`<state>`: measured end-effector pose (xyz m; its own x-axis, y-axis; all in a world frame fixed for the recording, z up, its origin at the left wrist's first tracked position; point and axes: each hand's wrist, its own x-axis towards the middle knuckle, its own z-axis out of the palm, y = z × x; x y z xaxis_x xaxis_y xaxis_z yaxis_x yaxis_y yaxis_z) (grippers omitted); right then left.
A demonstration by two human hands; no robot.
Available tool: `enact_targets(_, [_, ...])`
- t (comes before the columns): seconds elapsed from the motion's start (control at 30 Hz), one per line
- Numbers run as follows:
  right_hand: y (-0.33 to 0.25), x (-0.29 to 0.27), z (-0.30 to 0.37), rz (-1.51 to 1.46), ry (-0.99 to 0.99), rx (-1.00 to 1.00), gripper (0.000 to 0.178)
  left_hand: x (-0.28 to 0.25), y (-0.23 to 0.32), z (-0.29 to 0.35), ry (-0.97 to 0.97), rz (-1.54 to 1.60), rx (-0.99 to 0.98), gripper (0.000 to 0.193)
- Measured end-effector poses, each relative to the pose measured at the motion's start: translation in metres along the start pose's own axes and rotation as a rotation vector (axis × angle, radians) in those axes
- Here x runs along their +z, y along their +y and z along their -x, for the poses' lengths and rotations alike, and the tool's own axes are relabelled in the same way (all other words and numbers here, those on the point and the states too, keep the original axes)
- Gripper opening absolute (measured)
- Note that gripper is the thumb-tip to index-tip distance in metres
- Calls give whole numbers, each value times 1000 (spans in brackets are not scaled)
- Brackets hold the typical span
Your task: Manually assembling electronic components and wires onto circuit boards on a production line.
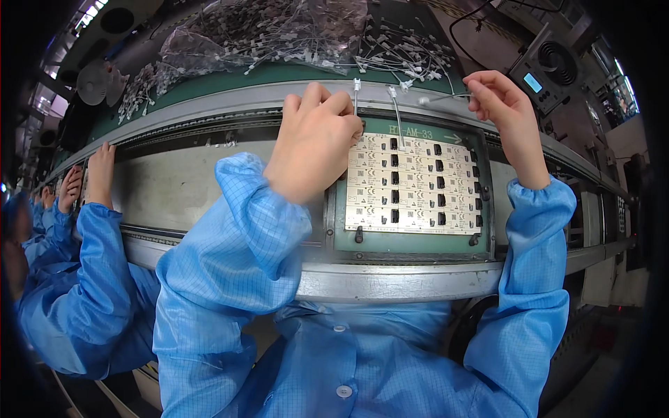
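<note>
My left hand point(313, 143) is closed at the upper left corner of a panel of white circuit boards point(418, 191). A short white cable point(357, 97) stands up beside its fingertips, its connector at the top and its lower end hidden by the fingers. A second white cable point(398, 115) runs from the metal rail down onto the panel's top row. To the right of the panel, my right hand point(505, 115) is raised, thumb and fingers pinching one end of another white cable point(442, 99); its connector points left. Black parts sit in columns on the panel, which rests in a green fixture point(404, 244).
Beyond the rail point(237, 99), a plastic bag point(279, 38) and loose piles of white cables point(411, 56) lie on a green surface. A box with a lit display point(547, 73) stands at the far right. Co-workers' blue sleeves point(97, 272) line the left side.
</note>
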<state>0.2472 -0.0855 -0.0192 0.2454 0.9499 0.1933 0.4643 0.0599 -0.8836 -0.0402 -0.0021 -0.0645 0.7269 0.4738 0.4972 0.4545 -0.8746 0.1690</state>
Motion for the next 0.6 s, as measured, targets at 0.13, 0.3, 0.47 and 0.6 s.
enact_targets(0.13, [12,-9,-5,-394,-19,15,20,-1,4,1,12,-130,62,8])
enact_targets(0.3, [6,-6,2,-460,3,-8,21,-2,9,0,12,-305,165,5])
enact_targets(0.47, [7,-5,9,-407,8,-45,22,4,7,3,15,-254,109,6])
enact_targets(0.6, [14,-5,13,-412,-15,-42,21,7,4,6,14,-156,65,6])
